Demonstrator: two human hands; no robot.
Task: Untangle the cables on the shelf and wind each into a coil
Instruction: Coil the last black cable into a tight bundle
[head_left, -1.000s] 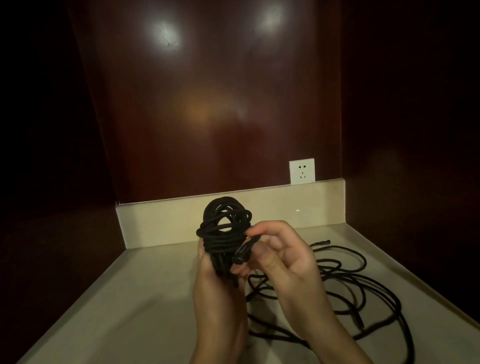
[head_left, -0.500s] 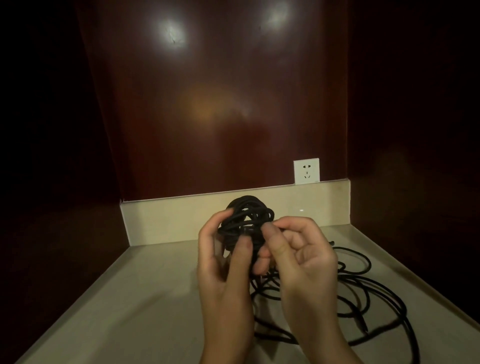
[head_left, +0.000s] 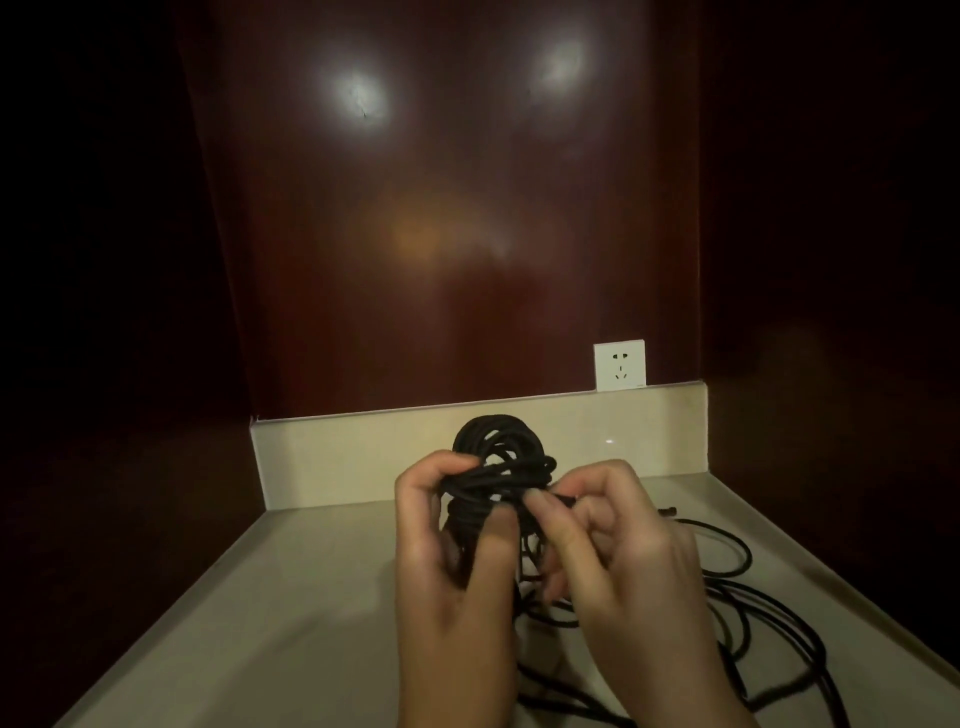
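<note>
- While the left hand (head_left: 447, 561) curls its fingers and thumb around a bundle of black cable (head_left: 498, 467), the wound loops stand up above the knuckles, held off the shelf (head_left: 291, 613).
- At about three o'clock from the bundle, the right hand (head_left: 618, 551) pinches the cable's end plug (head_left: 563, 501) between thumb and forefinger, touching the coil's side.
- From four to five o'clock of the hands, a second black cable (head_left: 737, 597) lies in loose, overlapping loops on the pale shelf (its far tip rests near the back corner).
- At one o'clock, a white wall socket (head_left: 620, 365) sits just above the cream back ledge (head_left: 363, 452), against dark reddish panelling.
</note>
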